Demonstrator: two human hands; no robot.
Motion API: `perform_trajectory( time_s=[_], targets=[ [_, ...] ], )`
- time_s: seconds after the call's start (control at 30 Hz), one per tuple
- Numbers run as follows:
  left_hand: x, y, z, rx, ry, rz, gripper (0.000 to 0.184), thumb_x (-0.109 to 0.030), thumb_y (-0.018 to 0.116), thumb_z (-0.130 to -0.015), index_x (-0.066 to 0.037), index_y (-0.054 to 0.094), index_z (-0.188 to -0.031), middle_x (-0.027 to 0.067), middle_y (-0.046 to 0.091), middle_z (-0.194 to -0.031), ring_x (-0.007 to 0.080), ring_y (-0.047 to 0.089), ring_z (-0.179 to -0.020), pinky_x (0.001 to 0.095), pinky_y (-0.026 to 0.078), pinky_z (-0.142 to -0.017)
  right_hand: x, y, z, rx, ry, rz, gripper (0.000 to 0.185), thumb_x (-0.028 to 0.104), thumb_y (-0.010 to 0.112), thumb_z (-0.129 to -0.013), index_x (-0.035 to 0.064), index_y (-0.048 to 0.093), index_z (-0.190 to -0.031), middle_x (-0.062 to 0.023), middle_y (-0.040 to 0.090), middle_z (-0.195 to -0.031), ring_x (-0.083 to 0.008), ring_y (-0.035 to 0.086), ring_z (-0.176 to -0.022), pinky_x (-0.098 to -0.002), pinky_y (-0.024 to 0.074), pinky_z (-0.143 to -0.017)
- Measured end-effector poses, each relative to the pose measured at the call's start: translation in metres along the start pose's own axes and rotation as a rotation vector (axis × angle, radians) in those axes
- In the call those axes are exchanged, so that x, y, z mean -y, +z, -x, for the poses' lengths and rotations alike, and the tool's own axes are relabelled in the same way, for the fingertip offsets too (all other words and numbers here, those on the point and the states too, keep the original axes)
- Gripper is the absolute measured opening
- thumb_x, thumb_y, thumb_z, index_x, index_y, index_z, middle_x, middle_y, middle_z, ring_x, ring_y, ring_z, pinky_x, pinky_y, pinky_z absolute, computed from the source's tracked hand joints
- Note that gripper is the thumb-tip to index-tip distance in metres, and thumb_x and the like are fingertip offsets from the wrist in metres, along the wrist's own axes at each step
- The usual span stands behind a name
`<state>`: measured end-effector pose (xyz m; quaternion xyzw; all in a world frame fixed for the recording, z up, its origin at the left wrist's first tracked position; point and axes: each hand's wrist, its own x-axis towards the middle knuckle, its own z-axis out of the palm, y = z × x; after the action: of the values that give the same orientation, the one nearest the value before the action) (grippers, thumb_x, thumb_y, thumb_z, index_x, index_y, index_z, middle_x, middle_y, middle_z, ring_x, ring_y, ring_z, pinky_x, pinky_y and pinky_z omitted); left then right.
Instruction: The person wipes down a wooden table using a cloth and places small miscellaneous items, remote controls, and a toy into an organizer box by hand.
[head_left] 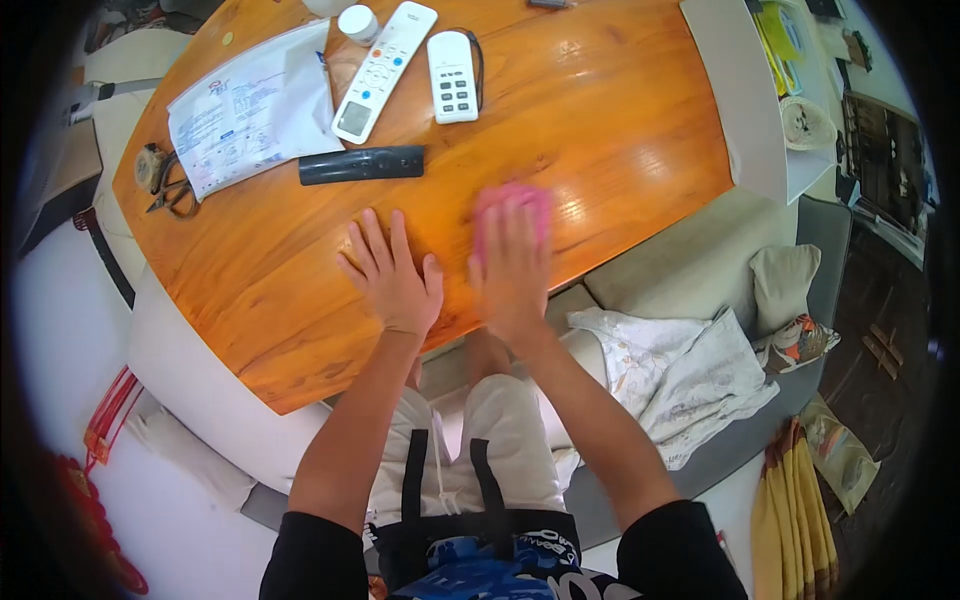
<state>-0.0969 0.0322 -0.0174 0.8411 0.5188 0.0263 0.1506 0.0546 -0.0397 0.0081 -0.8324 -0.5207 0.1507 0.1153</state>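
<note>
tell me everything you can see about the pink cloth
The pink cloth is a small, bright piece of what looks like soft fabric, lying on the glossy wooden table near the edge by the person. The right hand rests over it, fingers covering its middle, so mostly its margins show. Blur hides its weave and any folds.

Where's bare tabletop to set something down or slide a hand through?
Largest: right side, from the short white remote and pink cloth to the right edge of the table. Second: front left, between scissors, black remote, left hand and front edge. Narrow gap between left and right hand. Crowded: far left, with packet, bottle, long white remote.
</note>
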Motion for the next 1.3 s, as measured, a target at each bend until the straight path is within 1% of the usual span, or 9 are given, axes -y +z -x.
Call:
perform_trajectory(
  time_s=[0.13, 0.37, 0.5, 0.6, 0.73, 0.83, 0.97, 1.07, 1.3],
  targets=[
    [-0.001, 0.000, -0.004, 0.027, 0.000, -0.090, 0.074, -0.031, 0.056, -0.086, -0.007, 0.034, -0.152, 0.0211, 0.020, -0.162, 0.0447, 0.014, -0.149, 0.0656, 0.006, -0.116, -0.053, -0.005, 0.000, 0.107, -0.340, 0.098, 0.072, 0.026, 0.064, -0.087, 0.0077, 0.037, -0.151, -0.0179, 0.034, -0.157, -0.0346, 0.026, -0.148, -0.0565, 0.0204, -0.118],
    [-0.004, 0.001, -0.002, 0.023, -0.012, -0.131, 0.076, -0.032, 0.056, -0.084, -0.006, 0.034, -0.151, 0.0215, 0.020, -0.162, 0.0454, 0.014, -0.149, 0.0655, 0.007, -0.116, -0.109, -0.023, -0.073, -0.419, 0.133, 0.144, 0.064, 0.019, 0.054, -0.093, 0.0005, 0.033, -0.150, -0.0278, 0.034, -0.152, -0.0429, 0.029, -0.144, -0.0520, 0.0222, -0.119],
    [-0.004, 0.001, -0.002, 0.004, -0.013, -0.101, 0.074, -0.032, 0.055, -0.084, -0.005, 0.036, -0.150, 0.0217, 0.022, -0.162, 0.0462, 0.016, -0.148, 0.0657, 0.008, -0.116, -0.028, -0.009, 0.031, 0.170, -0.039, 0.033, 0.068, 0.022, 0.057, -0.088, 0.0000, 0.034, -0.149, -0.0261, 0.035, -0.152, -0.0406, 0.030, -0.145, -0.0512, 0.0204, -0.121],
    [-0.003, 0.000, -0.002, -0.015, 0.001, -0.100, 0.073, -0.031, 0.055, -0.084, -0.005, 0.037, -0.149, 0.0220, 0.023, -0.161, 0.0465, 0.017, -0.148, 0.0659, 0.009, -0.116, -0.087, -0.021, 0.023, 0.106, -0.341, 0.139, 0.068, 0.019, 0.057, -0.087, -0.0003, 0.034, -0.149, -0.0256, 0.035, -0.152, -0.0402, 0.030, -0.144, -0.0507, 0.0212, -0.121],
    [-0.004, 0.002, -0.003, -0.033, 0.008, -0.099, 0.072, -0.031, 0.054, -0.084, -0.005, 0.038, -0.148, 0.0225, 0.024, -0.161, 0.0467, 0.018, -0.148, 0.0661, 0.009, -0.116, -0.175, -0.051, -0.059, -0.391, 0.029, 0.117, 0.062, 0.014, 0.053, -0.091, -0.0005, 0.034, -0.149, -0.0250, 0.036, -0.153, -0.0415, 0.030, -0.144, -0.0507, 0.0235, -0.120],
    [-0.003, 0.000, 0.000, -0.013, 0.001, -0.105, 0.071, -0.032, 0.053, -0.084, -0.004, 0.038, -0.148, 0.0228, 0.024, -0.160, 0.0466, 0.017, -0.148, 0.0660, 0.008, -0.116, -0.154, -0.036, -0.057, -0.405, 0.193, 0.200, 0.062, 0.014, 0.055, -0.091, -0.0003, 0.036, -0.148, -0.0259, 0.037, -0.152, -0.0422, 0.030, -0.144, -0.0522, 0.0244, -0.119],
    [-0.002, 0.002, -0.001, -0.025, 0.008, -0.099, 0.071, -0.033, 0.052, -0.085, -0.004, 0.038, -0.149, 0.0228, 0.024, -0.160, 0.0461, 0.017, -0.148, 0.0653, 0.008, -0.116, -0.056, -0.006, 0.034, 0.102, -0.098, 0.004, 0.068, 0.013, 0.057, -0.086, -0.0016, 0.035, -0.148, -0.0243, 0.038, -0.152, -0.0440, 0.033, -0.143, -0.0532, 0.0232, -0.119],
    [-0.003, 0.001, -0.001, -0.014, 0.001, -0.098, 0.070, -0.034, 0.050, -0.086, -0.005, 0.038, -0.149, 0.0227, 0.024, -0.160, 0.0459, 0.017, -0.148, 0.0647, 0.007, -0.117, -0.115, -0.025, 0.022, 0.155, -0.390, -0.014, 0.066, 0.016, 0.060, -0.086, 0.0053, 0.040, -0.148, -0.0190, 0.040, -0.152, -0.0370, 0.034, -0.144, -0.0519, 0.0223, -0.120],
    [-0.001, 0.000, -0.001, -0.016, 0.015, -0.138, 0.068, -0.035, 0.048, -0.088, -0.005, 0.039, -0.148, 0.0227, 0.025, -0.160, 0.0459, 0.019, -0.147, 0.0648, 0.010, -0.116, -0.197, -0.054, -0.064, -0.410, 0.190, 0.161, 0.064, 0.013, 0.054, -0.089, -0.0015, 0.035, -0.149, -0.0264, 0.033, -0.154, -0.0432, 0.027, -0.145, -0.0518, 0.0195, -0.121]
  ],
)
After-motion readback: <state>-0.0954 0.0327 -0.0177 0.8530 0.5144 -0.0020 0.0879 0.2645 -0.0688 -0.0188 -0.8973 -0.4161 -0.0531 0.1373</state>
